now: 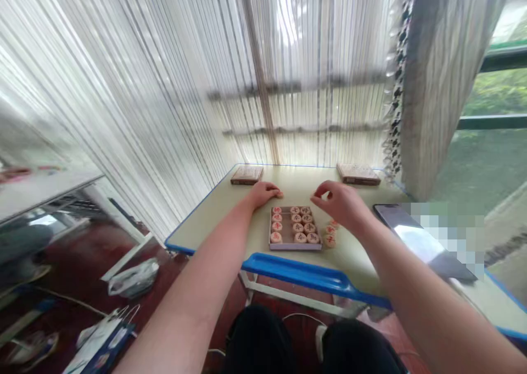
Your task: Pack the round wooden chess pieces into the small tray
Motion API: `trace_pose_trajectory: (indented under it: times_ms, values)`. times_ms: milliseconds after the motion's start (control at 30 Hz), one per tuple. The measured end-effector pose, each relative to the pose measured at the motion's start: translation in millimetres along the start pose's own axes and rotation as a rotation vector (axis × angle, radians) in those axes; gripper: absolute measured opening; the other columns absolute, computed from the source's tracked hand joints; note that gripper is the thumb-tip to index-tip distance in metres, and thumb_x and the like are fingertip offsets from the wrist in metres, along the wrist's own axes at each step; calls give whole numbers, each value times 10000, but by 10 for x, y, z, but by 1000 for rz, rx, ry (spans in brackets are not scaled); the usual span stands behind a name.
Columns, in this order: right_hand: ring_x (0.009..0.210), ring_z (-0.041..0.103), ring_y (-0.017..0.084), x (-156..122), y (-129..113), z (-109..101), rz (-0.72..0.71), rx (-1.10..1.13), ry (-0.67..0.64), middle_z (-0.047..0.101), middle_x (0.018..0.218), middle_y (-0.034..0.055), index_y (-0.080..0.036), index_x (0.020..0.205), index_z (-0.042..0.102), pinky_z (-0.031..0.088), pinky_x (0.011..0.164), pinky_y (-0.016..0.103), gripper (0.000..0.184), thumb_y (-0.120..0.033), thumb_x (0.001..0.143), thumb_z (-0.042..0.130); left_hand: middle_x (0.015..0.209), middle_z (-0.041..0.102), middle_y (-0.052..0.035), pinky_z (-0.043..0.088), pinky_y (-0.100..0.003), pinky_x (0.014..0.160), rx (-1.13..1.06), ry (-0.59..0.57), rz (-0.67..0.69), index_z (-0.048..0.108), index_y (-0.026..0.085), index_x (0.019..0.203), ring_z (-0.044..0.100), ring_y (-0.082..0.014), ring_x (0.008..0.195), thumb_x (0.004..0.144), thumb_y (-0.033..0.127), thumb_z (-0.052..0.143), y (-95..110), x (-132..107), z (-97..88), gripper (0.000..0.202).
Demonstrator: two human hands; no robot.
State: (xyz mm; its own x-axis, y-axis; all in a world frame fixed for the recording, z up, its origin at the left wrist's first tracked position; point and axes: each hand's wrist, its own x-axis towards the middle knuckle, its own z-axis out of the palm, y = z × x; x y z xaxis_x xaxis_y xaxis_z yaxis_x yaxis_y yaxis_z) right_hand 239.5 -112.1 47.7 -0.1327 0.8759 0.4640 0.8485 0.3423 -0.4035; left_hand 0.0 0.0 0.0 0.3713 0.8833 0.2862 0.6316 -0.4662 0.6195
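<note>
A shallow square box (272, 246) lies on the pale table (206, 220) and holds several round wooden chess pieces (299, 227) with red marks. My left hand (263, 193) rests on the table just beyond the box's far left corner, its fingers curled over a piece (279, 194). My right hand (340, 201) hovers above the box's right side, thumb and fingers pinched together; I cannot make out anything between them. A few loose pieces (330, 234) lie on the table to the right of the box, below that hand.
Two flat brown boxes sit at the table's far edge, one left (246, 174), one right (358, 173). A phone (415, 239) lies at the right. A blue rail (300, 272) edges the table front. Striped curtains hang behind; bags (134, 278) lie on the floor at left.
</note>
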Motion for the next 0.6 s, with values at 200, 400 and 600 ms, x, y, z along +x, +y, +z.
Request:
trace_pose_trajectory:
  times_ms: [200,400,600]
  values:
    - [824,535,194,13,-505,171,-284,-91,-254,652,791,41,-219,774,654,391,692,285,88,-273,742,591,806,707,-52,451,-274,732,-89,-17,-16,717,139,882,614,-176,778,680,423,645,-75,72,38,355]
    - [895,501,244,246,-684,141,-302,-283,-401,646,715,71,-224,715,681,391,666,301,83,-223,666,615,835,682,-62,457,-268,718,-141,-9,-27,685,110,969,586,-152,745,659,353,672,-64,89,15,394]
    - [929,494,234,192,-615,200,-230,-273,-328,660,801,46,-256,858,667,387,625,282,171,-282,716,575,901,665,-73,468,-258,739,-187,-50,-33,580,91,1152,584,-135,756,665,288,678,-92,117,23,535]
